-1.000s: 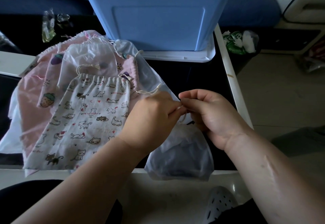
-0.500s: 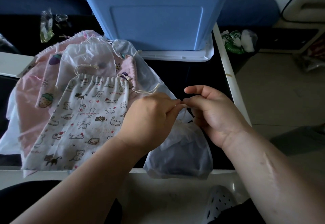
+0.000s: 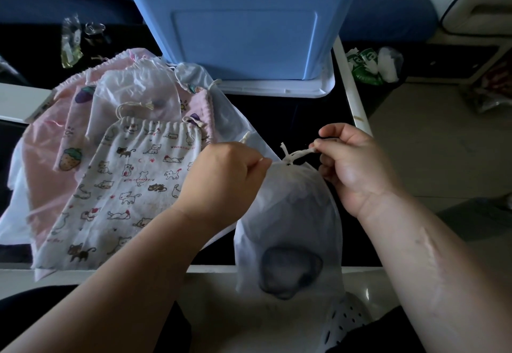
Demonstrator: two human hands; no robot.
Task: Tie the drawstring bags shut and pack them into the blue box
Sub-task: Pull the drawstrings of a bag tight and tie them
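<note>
At the near edge of the worktop (image 3: 291, 114), the left hand (image 3: 221, 175) and right hand (image 3: 352, 170) each pinch one end of the string (image 3: 297, 153) on the white bag (image 3: 288, 214) in curled fingers (pull both ends apart evenly, so the knot sits tight).

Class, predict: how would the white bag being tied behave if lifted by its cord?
Probably floppy: the white bag creases around a dark lump inside. Likely bottom-heavy, since the lump sits low; it would hang from the cord.
</note>
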